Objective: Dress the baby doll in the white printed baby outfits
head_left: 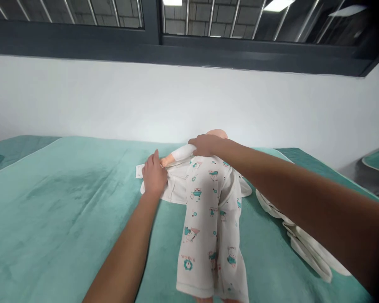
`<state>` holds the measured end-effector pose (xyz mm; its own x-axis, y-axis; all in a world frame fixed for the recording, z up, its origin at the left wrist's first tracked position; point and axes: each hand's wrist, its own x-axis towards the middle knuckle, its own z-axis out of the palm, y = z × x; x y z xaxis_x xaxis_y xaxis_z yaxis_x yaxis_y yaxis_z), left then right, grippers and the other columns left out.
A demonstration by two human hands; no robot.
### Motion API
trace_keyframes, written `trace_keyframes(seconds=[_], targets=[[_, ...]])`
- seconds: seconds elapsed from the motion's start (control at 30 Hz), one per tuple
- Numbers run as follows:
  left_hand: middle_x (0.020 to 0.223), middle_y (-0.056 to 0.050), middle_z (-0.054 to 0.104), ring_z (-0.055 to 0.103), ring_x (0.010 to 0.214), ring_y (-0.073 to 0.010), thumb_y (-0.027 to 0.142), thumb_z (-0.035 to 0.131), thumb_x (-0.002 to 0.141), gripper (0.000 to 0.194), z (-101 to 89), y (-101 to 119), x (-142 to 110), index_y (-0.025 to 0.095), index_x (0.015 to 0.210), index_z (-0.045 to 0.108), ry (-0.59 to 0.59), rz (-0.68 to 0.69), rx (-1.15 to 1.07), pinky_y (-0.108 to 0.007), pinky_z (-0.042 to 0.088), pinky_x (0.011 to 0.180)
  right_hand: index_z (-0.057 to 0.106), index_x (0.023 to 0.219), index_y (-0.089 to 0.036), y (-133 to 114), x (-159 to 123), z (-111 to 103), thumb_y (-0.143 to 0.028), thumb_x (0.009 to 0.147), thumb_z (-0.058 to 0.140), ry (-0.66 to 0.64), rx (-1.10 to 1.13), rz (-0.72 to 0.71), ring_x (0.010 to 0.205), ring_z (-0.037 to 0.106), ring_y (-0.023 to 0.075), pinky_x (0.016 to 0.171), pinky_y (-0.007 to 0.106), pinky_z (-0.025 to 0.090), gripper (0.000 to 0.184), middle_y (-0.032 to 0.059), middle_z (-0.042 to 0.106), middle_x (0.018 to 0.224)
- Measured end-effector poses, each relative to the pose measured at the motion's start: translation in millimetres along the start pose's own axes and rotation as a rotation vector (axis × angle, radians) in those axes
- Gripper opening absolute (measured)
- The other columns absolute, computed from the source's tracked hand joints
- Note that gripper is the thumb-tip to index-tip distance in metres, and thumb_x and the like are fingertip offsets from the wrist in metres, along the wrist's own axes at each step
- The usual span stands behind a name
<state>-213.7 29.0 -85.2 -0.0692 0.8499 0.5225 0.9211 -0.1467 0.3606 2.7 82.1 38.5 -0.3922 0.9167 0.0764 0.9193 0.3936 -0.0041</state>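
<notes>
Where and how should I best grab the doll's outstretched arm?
Probably around the white sleeve, coming from above: the doll's arm stretches sideways between your left hand and right hand, leaving that sleeved length exposed.

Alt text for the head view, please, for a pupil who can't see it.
A doll in patterned white clothing lies on a green cover. A person's left hand is at its hand, the right hand at the upper end of its white sleeve.

I read cool, fairly bright light; the wall (177,99) brightest mid-frame. Lamp panels (278,5) glare in the window (198,21). Grey shadow down the printed garment (202,235). Upper right corner blacked out; fine texture on the blanket (63,210) smeared.
</notes>
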Motion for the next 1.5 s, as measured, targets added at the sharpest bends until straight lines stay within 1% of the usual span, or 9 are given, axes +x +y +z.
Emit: trace_keyframes(seconds=[0.13, 0.37, 0.6, 0.73, 0.87, 1.0, 1.1, 1.27, 1.5], targets=[[0.140, -0.013, 0.055, 0.047, 0.131, -0.0288, 0.026, 0.050, 0.092, 0.056, -3.2, 2, 0, 0.021, 0.147, 0.042, -0.035, 0.212, 0.082, -0.051, 0.022, 0.118, 0.063, 0.119, -0.025, -29, 2, 10, -0.035, 0.085, 0.058, -0.129, -0.062, -0.043, 0.092, 0.067, 0.0288, 0.074, 0.038, 0.047, 0.035, 0.0114, 0.069, 0.112], [0.126, -0.008, 0.066, 0.058, 0.114, -0.0271, 0.028, 0.047, 0.095, 0.041, -3.4, -17, 3, 0.027, 0.135, 0.059, -0.060, 0.125, 0.141, -0.043, 0.036, 0.106, 0.063, 0.121, -0.024, -58, 4, 22, -0.026, 0.096, 0.041, -0.013, 0.050, -0.053, 0.110, 0.061, 0.0261, 0.081, 0.034, 0.047, 0.034, 0.0106, 0.067, 0.124], [0.130, -0.009, 0.064, 0.057, 0.117, -0.0297, 0.027, 0.045, 0.095, 0.044, -3.8, -20, -1, 0.025, 0.137, 0.057, -0.044, 0.078, 0.185, -0.046, 0.038, 0.105, 0.063, 0.121, -0.020, 20, -76, 72, -0.031, 0.101, 0.026, 0.608, 0.420, 0.219, 0.118, 0.056, 0.0228, 0.102, 0.036, 0.042, 0.043, 0.0089, 0.065, 0.127], [0.134, -0.011, 0.060, 0.055, 0.120, -0.0310, 0.015, 0.040, 0.092, 0.050, -6.0, -14, -9, 0.020, 0.139, 0.055, -0.029, 0.117, 0.161, -0.048, 0.041, 0.103, 0.056, 0.133, -0.010, 58, -110, 122, -0.028, 0.094, 0.043, 0.575, 0.247, 0.372, 0.130, 0.047, 0.0311, 0.111, 0.047, 0.032, 0.045, 0.0157, 0.060, 0.137], [0.131, -0.007, 0.063, 0.058, 0.119, -0.0240, 0.014, 0.040, 0.090, 0.043, -18.3, 24, -10, 0.019, 0.125, 0.065, -0.011, 0.144, -0.127, -0.037, 0.046, 0.102, 0.057, 0.132, -0.013, 60, -115, 132, -0.014, 0.087, 0.042, 0.585, 0.185, 0.438, 0.126, 0.051, 0.0313, 0.107, 0.047, 0.034, 0.047, 0.0140, 0.060, 0.137], [0.122, -0.001, 0.069, 0.061, 0.114, -0.0182, 0.025, 0.038, 0.096, 0.035, -31.2, 98, 5, 0.024, 0.114, 0.068, -0.169, 0.314, -0.364, -0.031, 0.047, 0.101, 0.063, 0.124, -0.015, 59, -111, 122, -0.007, 0.082, 0.039, 0.669, 0.259, 0.499, 0.110, 0.059, 0.0294, 0.097, 0.042, 0.039, 0.049, 0.0125, 0.067, 0.124], [0.123, -0.003, 0.069, 0.058, 0.120, -0.0216, 0.025, 0.041, 0.095, 0.033, -29.3, 153, 24, 0.023, 0.111, 0.070, -0.326, 0.535, -0.206, -0.035, 0.045, 0.102, 0.062, 0.123, -0.016, 62, -110, 119, -0.011, 0.085, 0.040, 0.662, 0.292, 0.570, 0.108, 0.059, 0.0293, 0.095, 0.041, 0.038, 0.044, 0.0128, 0.068, 0.121], [0.104, -0.006, 0.074, 0.068, 0.094, -0.0244, 0.018, 0.047, 0.087, 0.030, -5.0, 210, 51, 0.023, 0.100, 0.073, -0.781, 0.700, 0.255, -0.036, 0.052, 0.082, 0.060, 0.122, -0.017, 65, -110, 118, -0.036, 0.094, 0.044, 0.513, 0.258, 0.623, 0.114, 0.056, 0.0326, 0.099, 0.044, 0.033, 0.037, 0.0142, 0.068, 0.120], [0.124, -0.013, 0.068, 0.064, 0.111, -0.0302, 0.023, 0.064, 0.076, 0.036, 45.5, 236, 64, 0.020, 0.112, 0.070, -0.889, 0.707, 0.411, -0.042, 0.049, 0.093, 0.059, 0.121, -0.017, 67, -109, 112, -0.024, 0.095, 0.040, 0.429, 0.237, 0.654, 0.110, 0.058, 0.0299, 0.093, 0.040, 0.035, 0.034, 0.0131, 0.069, 0.116]])
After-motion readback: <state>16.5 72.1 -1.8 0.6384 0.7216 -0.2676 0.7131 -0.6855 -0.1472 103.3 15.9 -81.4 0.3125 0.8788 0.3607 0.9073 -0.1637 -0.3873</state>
